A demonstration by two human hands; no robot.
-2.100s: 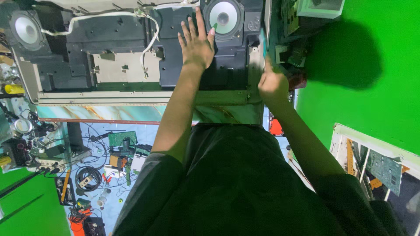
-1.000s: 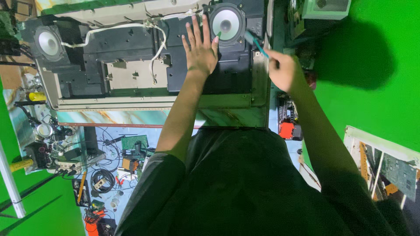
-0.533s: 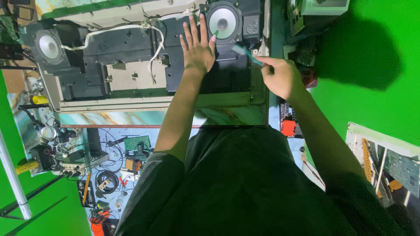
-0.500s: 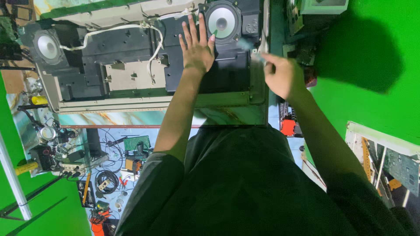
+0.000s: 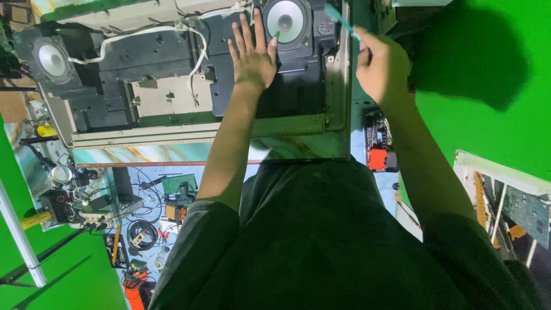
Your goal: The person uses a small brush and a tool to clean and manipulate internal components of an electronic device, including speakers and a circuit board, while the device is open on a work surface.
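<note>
Gripping teal tool [image 5: 340, 16] — right hand [image 5: 381, 69], slanting up-left

A second speaker [image 5: 51, 59] sits at the far left. Cables [image 5: 140, 232], a green circuit board [image 5: 179, 185] and an orange tool [image 5: 133, 293] litter the floor [image 5: 103, 169]. A red box [image 5: 377, 159] lies right, near framed boards [image 5: 525, 209].

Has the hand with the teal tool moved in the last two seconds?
Yes. The right hand rose from the chassis's lower right corner to beside the speaker, now gripping the teal tool.

Teal tool [image 5: 340, 16] — white speaker cone [image 5: 284, 22]
</note>
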